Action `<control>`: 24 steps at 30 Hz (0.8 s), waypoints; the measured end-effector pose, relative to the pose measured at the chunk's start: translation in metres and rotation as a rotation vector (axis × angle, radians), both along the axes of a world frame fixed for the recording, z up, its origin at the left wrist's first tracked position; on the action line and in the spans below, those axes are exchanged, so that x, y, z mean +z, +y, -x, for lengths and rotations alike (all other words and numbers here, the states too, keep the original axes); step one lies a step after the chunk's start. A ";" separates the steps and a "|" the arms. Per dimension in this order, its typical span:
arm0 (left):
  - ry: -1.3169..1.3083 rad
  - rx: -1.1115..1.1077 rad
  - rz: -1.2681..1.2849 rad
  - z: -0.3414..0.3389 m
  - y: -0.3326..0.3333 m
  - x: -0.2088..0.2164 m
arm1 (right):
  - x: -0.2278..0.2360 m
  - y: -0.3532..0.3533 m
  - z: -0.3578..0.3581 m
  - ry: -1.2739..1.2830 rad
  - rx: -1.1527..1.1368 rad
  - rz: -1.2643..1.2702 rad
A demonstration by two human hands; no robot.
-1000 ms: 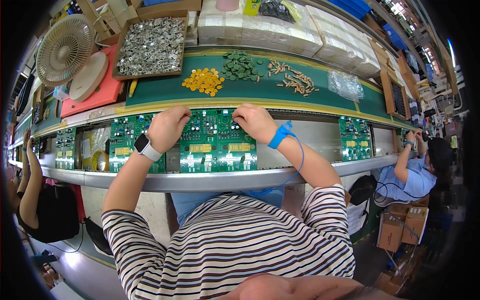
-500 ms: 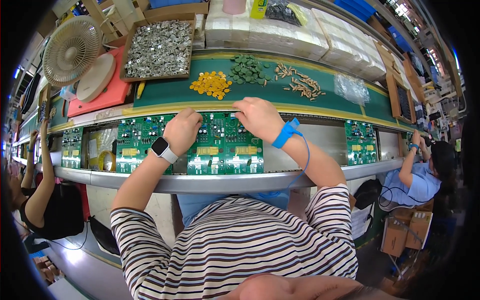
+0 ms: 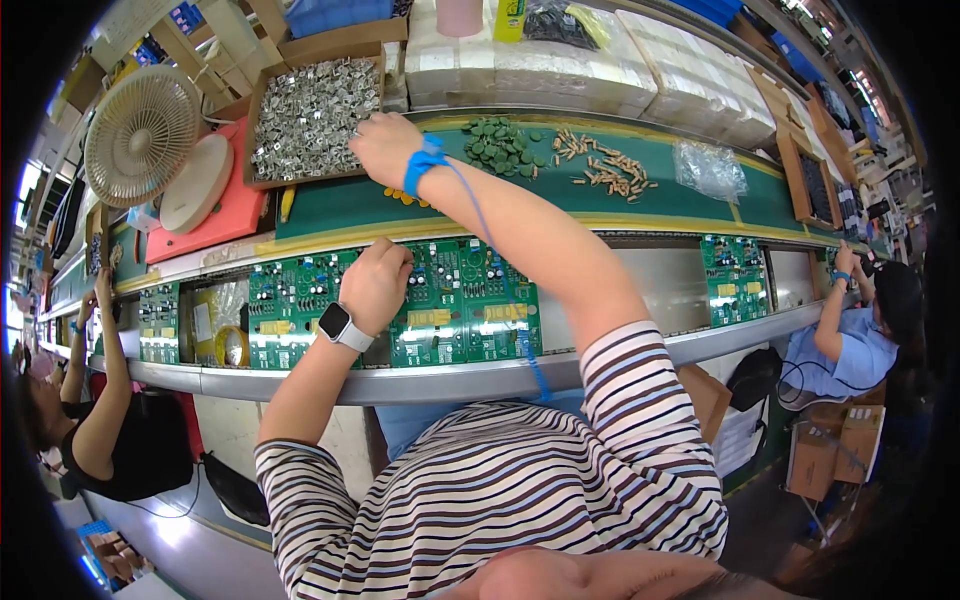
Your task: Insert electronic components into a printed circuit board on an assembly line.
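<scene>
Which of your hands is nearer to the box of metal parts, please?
The right. The right hand reaches across to the box of metal parts, at its right edge. The left hand rests on the green circuit board, well below it.

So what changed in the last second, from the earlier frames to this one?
The right hand left the green circuit board and reached up and across to the cardboard tray of small metal parts; whether it grips anything is unclear. The left hand stayed on the board, which did not shift. The part piles on the green mat are unchanged.
</scene>
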State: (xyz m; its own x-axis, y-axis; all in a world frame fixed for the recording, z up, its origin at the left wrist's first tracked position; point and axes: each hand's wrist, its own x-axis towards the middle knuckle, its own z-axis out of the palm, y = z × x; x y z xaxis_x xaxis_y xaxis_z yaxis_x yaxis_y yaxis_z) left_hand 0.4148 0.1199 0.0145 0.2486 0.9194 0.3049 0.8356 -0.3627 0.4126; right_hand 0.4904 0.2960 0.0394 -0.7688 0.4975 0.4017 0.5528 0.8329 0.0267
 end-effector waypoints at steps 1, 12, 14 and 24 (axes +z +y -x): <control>-0.003 0.012 0.010 0.002 -0.001 -0.001 | -0.008 0.005 0.012 0.006 -0.001 0.002; -0.014 0.016 0.066 0.000 0.002 0.003 | -0.024 0.018 0.043 -0.019 -0.068 -0.012; -0.007 0.028 0.052 -0.001 0.001 0.003 | -0.027 0.018 0.044 0.075 -0.040 -0.020; 0.045 0.064 0.048 -0.003 0.000 0.006 | -0.028 0.019 0.043 0.145 -0.030 -0.043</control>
